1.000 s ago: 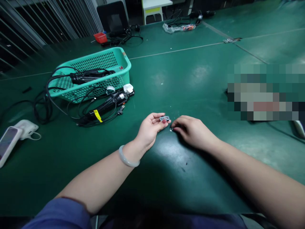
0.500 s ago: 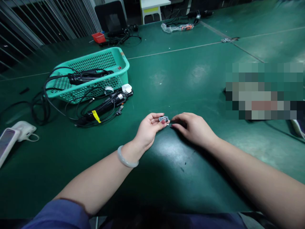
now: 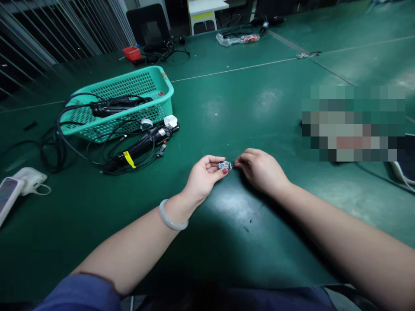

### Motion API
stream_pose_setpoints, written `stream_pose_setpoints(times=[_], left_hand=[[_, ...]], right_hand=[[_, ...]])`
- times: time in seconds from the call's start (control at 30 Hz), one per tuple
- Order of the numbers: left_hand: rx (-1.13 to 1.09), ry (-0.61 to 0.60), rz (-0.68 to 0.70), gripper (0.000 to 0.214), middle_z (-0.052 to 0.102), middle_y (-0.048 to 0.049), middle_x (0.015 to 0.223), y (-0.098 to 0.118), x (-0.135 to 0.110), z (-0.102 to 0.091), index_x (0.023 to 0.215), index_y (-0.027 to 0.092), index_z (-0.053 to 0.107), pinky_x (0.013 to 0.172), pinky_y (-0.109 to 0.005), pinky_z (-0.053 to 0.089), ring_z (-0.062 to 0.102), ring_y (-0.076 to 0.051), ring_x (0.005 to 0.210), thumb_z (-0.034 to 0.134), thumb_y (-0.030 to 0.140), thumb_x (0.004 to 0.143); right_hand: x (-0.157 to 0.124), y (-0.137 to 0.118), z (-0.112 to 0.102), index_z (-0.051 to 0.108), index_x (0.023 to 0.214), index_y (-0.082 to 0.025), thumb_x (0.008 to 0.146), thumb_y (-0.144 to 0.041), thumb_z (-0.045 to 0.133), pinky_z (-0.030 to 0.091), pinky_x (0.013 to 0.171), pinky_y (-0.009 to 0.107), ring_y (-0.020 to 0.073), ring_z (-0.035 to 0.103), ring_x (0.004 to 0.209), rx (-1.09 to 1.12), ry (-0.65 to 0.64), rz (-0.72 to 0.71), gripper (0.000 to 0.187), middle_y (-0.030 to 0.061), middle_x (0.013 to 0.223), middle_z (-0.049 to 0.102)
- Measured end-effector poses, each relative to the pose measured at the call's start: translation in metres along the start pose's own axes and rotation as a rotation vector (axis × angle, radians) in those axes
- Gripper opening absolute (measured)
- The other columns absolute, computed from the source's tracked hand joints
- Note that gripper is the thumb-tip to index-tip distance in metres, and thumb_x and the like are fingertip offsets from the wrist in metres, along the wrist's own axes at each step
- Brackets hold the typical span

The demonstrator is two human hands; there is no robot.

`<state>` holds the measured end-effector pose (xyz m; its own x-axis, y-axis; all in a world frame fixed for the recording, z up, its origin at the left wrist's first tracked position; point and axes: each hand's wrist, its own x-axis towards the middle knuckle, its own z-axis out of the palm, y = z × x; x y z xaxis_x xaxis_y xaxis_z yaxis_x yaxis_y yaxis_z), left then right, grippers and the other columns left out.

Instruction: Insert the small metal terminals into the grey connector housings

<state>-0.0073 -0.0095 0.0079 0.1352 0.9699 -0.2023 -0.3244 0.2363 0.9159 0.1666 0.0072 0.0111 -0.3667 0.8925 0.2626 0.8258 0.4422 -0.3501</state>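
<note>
One small part [image 3: 225, 166] is pinched in the left hand [image 3: 201, 176] over the table [image 3: 253, 125]. The right hand [image 3: 263, 170] has its fingers curled just beside it; whether they grip anything, I cannot tell

A small, flat, roughly rectangular part [image 3: 225, 165], grey-silver with dark and pale patterned detail on its upper face, sits pinched between the thumb and fingers of the left hand [image 3: 201, 176]. Its longer side runs roughly left to right, patterned face up, above the green counter [image 3: 259, 242]. Beside its right end, at the right hand's [image 3: 264, 170] fingertips, is a thin sliver [image 3: 234, 166], too small to make out.
</note>
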Motion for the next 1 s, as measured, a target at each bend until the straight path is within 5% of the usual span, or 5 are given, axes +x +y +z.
stream_pose_setpoints(times=[0.13,0.4,0.67,1.0], left_hand=[[0.011,-0.020,-0.008,0.029,0.069,-0.0028,0.081,0.000,-0.001,0.001,0.085,0.013,0.062,0.092,-0.036,0.045,0.065,-0.012,0.080,0.076,0.008,0.061],[-0.023,-0.046,-0.014,0.028,0.070,-0.0023,0.080,-0.002,-0.002,0.002,0.080,0.014,0.062,0.092,-0.036,0.045,0.066,-0.012,0.081,0.075,0.003,0.058],[-0.026,-0.047,-0.005,0.028,0.069,-0.0017,0.080,-0.002,-0.001,0.001,0.080,0.014,0.062,0.092,-0.036,0.046,0.066,-0.012,0.080,0.076,0.004,0.058],[-0.159,0.011,-0.056,0.025,0.070,-0.0025,0.089,0.004,0.000,-0.001,0.087,0.014,0.062,0.095,-0.033,0.046,0.066,-0.010,0.086,0.070,0.002,0.066]], right_hand=[[-0.005,-0.007,-0.018,0.067,0.077,-0.020,0.087,-0.022,0.052,0.049,0.068,0.031,0.0193,0.062,0.075,0.075,0.223,0.033,0.018,0.0064,0.081,0.067],[-0.010,-0.025,-0.012,0.068,0.081,-0.019,0.089,-0.019,0.047,0.050,0.070,0.030,0.0195,0.061,0.079,0.023,0.177,-0.169,0.022,0.0074,0.084,0.068],[-0.011,-0.023,-0.012,0.070,0.084,-0.019,0.090,-0.023,0.048,0.049,0.070,0.030,0.0195,0.062,0.080,-0.031,0.171,-0.148,0.024,0.0072,0.086,0.069],[-0.006,-0.018,-0.009,0.070,0.088,-0.020,0.089,-0.024,0.048,0.052,0.074,0.031,0.0180,0.064,0.080,0.199,0.203,-0.059,0.022,0.0059,0.087,0.069]])
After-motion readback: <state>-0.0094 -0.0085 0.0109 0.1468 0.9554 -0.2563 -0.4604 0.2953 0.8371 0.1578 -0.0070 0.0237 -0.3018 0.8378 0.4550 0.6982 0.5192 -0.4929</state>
